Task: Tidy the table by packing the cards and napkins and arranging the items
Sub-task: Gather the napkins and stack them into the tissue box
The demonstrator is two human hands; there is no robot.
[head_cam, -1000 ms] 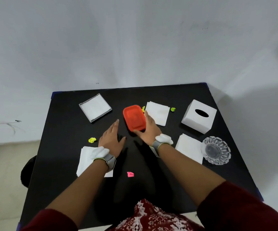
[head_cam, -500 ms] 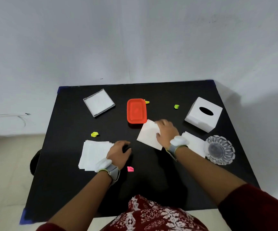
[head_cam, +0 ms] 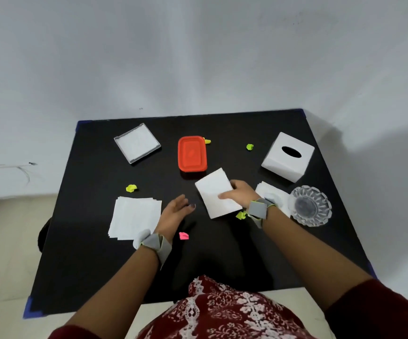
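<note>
Black table [head_cam: 95, 253]; right hand [head_cam: 238, 196] grips a white napkin stack [head_cam: 214, 192].

No text, label, brand, number or sign can be read anywhere in the view; the papers and boxes show blank faces.

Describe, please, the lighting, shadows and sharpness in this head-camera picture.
Head view: soft, even light, no harsh glare on the glass bowl; a grey shadow falls right of the table; the right hand and its white napkin look slightly soft; wide-angle stretches the forearms.
</note>
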